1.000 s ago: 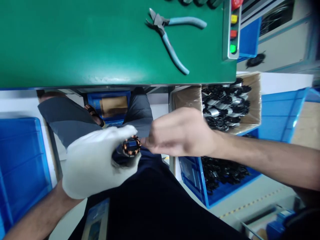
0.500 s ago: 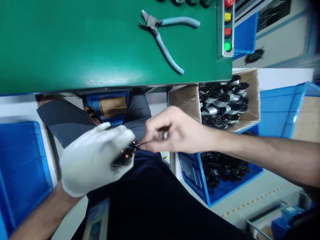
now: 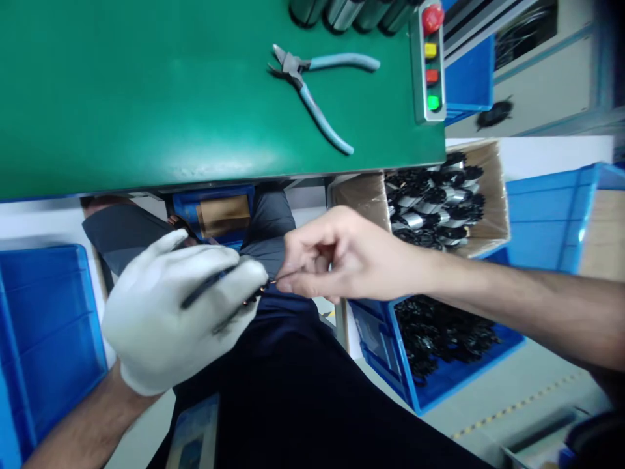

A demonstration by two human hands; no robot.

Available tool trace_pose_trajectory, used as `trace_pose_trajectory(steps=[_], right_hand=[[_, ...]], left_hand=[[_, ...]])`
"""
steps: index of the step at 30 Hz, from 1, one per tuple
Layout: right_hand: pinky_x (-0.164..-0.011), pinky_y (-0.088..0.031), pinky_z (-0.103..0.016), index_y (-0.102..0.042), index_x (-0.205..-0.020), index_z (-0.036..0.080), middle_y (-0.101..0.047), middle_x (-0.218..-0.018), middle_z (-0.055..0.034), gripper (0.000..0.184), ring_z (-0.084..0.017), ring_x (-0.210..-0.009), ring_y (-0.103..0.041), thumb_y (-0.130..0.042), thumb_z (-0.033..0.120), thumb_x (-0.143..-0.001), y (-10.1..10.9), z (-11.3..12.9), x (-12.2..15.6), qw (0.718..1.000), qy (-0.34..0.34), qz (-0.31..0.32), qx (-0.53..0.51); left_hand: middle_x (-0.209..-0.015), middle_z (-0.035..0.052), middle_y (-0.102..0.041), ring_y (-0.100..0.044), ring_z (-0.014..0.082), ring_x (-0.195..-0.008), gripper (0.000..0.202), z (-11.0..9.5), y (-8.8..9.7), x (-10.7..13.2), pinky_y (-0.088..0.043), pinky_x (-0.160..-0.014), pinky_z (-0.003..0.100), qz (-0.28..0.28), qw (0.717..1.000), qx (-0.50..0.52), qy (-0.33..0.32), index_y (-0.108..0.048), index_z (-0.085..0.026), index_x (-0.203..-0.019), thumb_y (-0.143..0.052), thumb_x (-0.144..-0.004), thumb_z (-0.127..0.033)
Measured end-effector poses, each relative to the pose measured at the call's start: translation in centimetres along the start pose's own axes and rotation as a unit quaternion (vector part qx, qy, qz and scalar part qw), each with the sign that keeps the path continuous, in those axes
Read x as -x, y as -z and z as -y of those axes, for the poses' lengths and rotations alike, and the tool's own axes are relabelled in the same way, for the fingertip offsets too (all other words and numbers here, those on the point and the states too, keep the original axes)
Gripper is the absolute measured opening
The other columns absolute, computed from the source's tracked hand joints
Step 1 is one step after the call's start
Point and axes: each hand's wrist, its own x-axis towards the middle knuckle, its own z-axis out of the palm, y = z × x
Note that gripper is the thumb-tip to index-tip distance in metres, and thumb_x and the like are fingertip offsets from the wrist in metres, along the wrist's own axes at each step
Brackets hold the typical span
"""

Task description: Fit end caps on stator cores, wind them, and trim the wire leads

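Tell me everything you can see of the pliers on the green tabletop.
The pliers have a grey, metal-looking head and two pale-blue handles. They lie open on the green tabletop, handles spread and jaw tips apart, pointing to the upper left of the picture; one handle runs right, the other slants toward the near edge. Neither the gloved left hand nor the bare right hand touches them.

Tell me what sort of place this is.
Probably a factory assembly workstation: cutting pliers and a panel of coloured buttons sit on a green bench, and a carton full of similar black-and-silver parts stands close by.
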Motion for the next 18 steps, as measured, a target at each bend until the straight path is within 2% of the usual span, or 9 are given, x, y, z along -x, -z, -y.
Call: trace_pose_trajectory(steps=[1, 3, 5, 8, 11, 13, 14, 16, 18], right_hand=[[-0.053, -0.048, -0.020, -0.079, -0.087, 0.019, -0.074, -0.070, 0.0027, 0.022, -0.008, -0.055, -0.064, -0.078, 0.027, -0.107, 0.3, 0.5, 0.3, 0.989, 0.072, -0.042, 0.118], [-0.059, -0.049, -0.022, -0.080, -0.088, 0.021, -0.076, -0.074, 0.0015, 0.019, -0.009, -0.063, -0.067, -0.077, 0.019, -0.107, 1.2, 1.4, 0.8, 0.931, 0.165, -0.119, 0.304], [-0.060, -0.050, -0.022, -0.081, -0.094, 0.021, -0.077, -0.075, 0.0013, 0.013, -0.009, -0.062, -0.067, -0.080, 0.021, -0.107, 2.0, 2.0, 1.0, 0.897, 0.182, -0.184, 0.359], [-0.056, -0.050, -0.019, -0.081, -0.095, 0.020, -0.073, -0.070, 0.0030, 0.010, -0.007, -0.056, -0.064, -0.083, 0.021, -0.105, 2.0, 1.6, 0.1, 0.906, 0.164, -0.227, 0.318], [-0.057, -0.053, -0.021, -0.082, -0.096, 0.020, -0.073, -0.073, 0.0014, 0.011, -0.010, -0.058, -0.066, -0.079, 0.020, -0.106, 0.7, 0.2, -0.9, 0.928, 0.161, -0.170, 0.289], [-0.059, -0.057, -0.021, -0.083, -0.100, 0.022, -0.075, -0.077, 0.0000, 0.012, -0.012, -0.061, -0.070, -0.075, 0.021, -0.108, -0.2, -0.9, -1.0, 0.942, 0.152, -0.124, 0.271], [-0.059, -0.058, -0.021, -0.084, -0.102, 0.023, -0.076, -0.079, -0.0007, 0.013, -0.013, -0.063, -0.073, -0.074, 0.023, -0.109, -0.6, -1.5, -0.8, 0.949, 0.142, -0.110, 0.259], [-0.058, -0.060, -0.020, -0.086, -0.102, 0.025, -0.079, -0.082, -0.0022, 0.015, -0.014, -0.065, -0.077, -0.073, 0.028, -0.110, -0.9, -2.7, -0.1, 0.961, 0.114, -0.100, 0.232], [-0.056, -0.062, -0.020, -0.088, -0.095, 0.026, -0.082, -0.082, -0.0038, 0.022, -0.017, -0.065, -0.080, -0.076, 0.038, -0.109, -1.2, -3.9, 0.5, 0.966, 0.082, -0.122, 0.212]], left_hand=[[-0.109, -0.0030, -0.087, -0.083, 0.0236, -0.093, 0.030, 0.0, 0.2, 0.0, -0.062, -0.107, 0.041, -0.017, 0.999, -0.038, -0.018, -0.081, -0.034, -0.115, -0.091, -0.086, -0.030], [-0.114, 0.0017, -0.087, -0.084, 0.0276, -0.103, 0.036, 0.3, 0.5, -0.3, -0.062, -0.105, 0.041, -0.064, 0.994, -0.088, 0.015, -0.081, -0.029, -0.121, -0.093, -0.086, -0.031], [-0.116, 0.0042, -0.087, -0.083, 0.0297, -0.107, 0.038, 1.2, 0.7, -1.6, -0.062, -0.100, 0.041, -0.106, 0.984, -0.114, 0.083, -0.081, -0.026, -0.123, -0.093, -0.089, -0.035], [-0.120, 0.0061, -0.086, -0.080, 0.0311, -0.110, 0.037, 3.0, 0.3, -5.4, -0.061, -0.101, 0.043, -0.146, 0.968, -0.155, 0.135, -0.082, -0.025, -0.129, -0.089, -0.094, -0.036], [-0.124, 0.0096, -0.084, -0.077, 0.0317, -0.118, 0.047, 5.2, -0.2, -9.1, -0.060, -0.105, 0.044, -0.142, 0.963, -0.174, 0.151, -0.077, -0.023, -0.141, -0.088, -0.097, -0.033], [-0.142, 0.0117, -0.079, -0.073, 0.0326, -0.131, 0.061, 6.6, -0.3, -9.4, -0.058, -0.114, 0.046, -0.167, 0.959, -0.190, 0.126, -0.068, -0.022, -0.151, -0.090, -0.095, -0.032], [-0.146, 0.0122, -0.076, -0.070, 0.0330, -0.136, 0.063, 7.3, -0.2, -8.7, -0.056, -0.119, 0.048, -0.209, 0.950, -0.202, 0.112, -0.065, -0.022, -0.151, -0.091, -0.094, -0.033], [-0.143, 0.0127, -0.072, -0.068, 0.0329, -0.136, 0.059, 8.9, 0.6, -6.0, -0.055, -0.123, 0.052, -0.356, 0.898, -0.230, 0.117, -0.061, -0.023, -0.140, -0.092, -0.093, -0.041], [-0.135, 0.0133, -0.068, -0.069, 0.0317, -0.128, 0.058, 11.0, 2.4, -2.8, -0.058, -0.119, 0.055, -0.509, 0.803, -0.243, 0.191, -0.054, -0.024, -0.132, -0.090, -0.093, -0.049]])
